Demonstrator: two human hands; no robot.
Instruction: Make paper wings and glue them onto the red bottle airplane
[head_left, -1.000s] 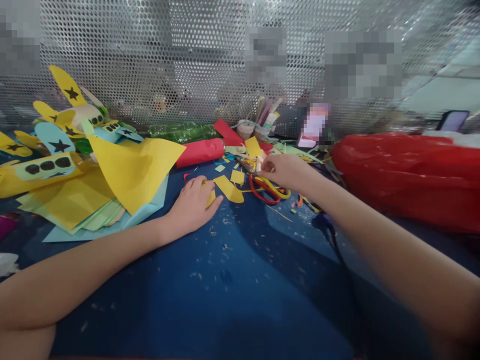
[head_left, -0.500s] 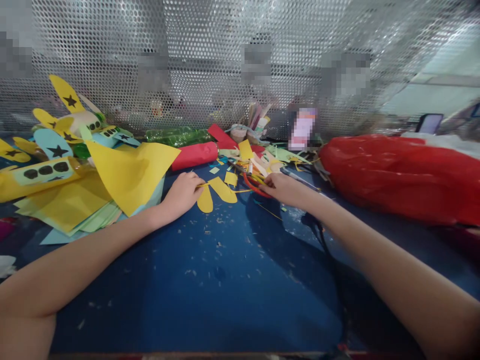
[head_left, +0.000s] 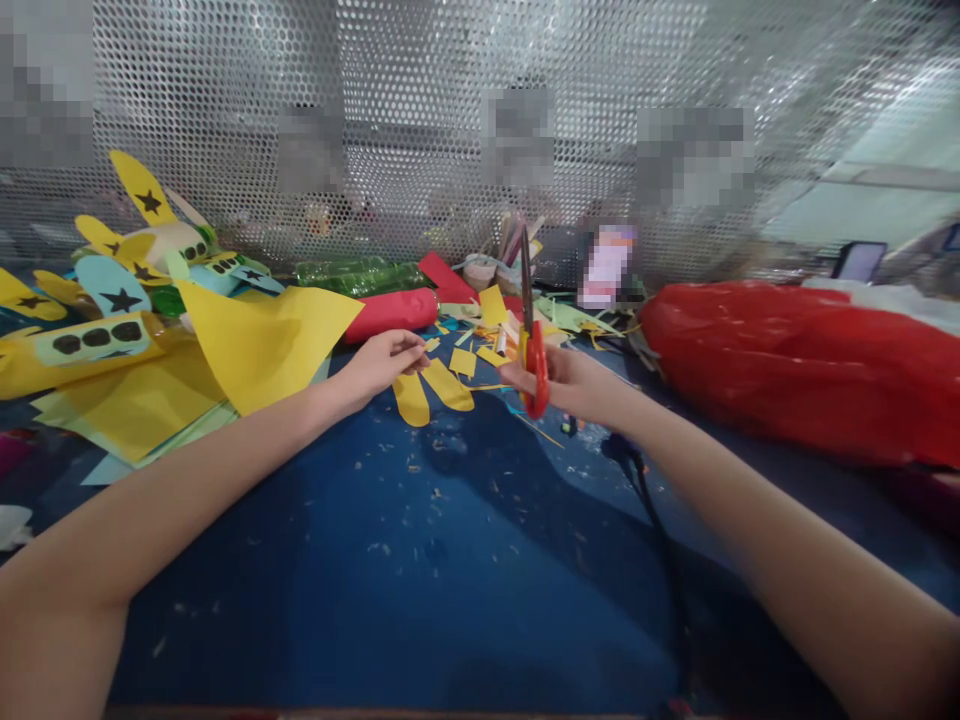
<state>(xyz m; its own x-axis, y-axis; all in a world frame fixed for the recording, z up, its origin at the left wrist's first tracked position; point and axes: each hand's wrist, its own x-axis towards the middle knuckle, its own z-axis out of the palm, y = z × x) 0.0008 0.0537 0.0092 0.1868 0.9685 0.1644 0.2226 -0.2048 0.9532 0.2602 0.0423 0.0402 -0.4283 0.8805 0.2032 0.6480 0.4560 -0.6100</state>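
My right hand (head_left: 577, 383) is closed on the red handles of a pair of scissors (head_left: 531, 340), whose blades point straight up above the table. My left hand (head_left: 382, 360) is raised a little over the blue table (head_left: 450, 560), its fingers pinched on a thin yellow paper strip. Just below and between the hands lie two rounded yellow paper cut-outs (head_left: 431, 390), with small yellow scraps (head_left: 463, 361) behind them.
A big sheet of yellow paper (head_left: 262, 335) and a stack of coloured sheets lie at the left, with paper aeroplane models (head_left: 112, 290) behind. A red roll (head_left: 394, 310), a green bottle (head_left: 360, 275) and a red plastic bag (head_left: 802, 360) stand by the perforated metal screen (head_left: 420, 130).
My right hand has lifted the scissors off the table and turned them blades-up. My left hand rose from the yellow cut-outs, pinching a strip.
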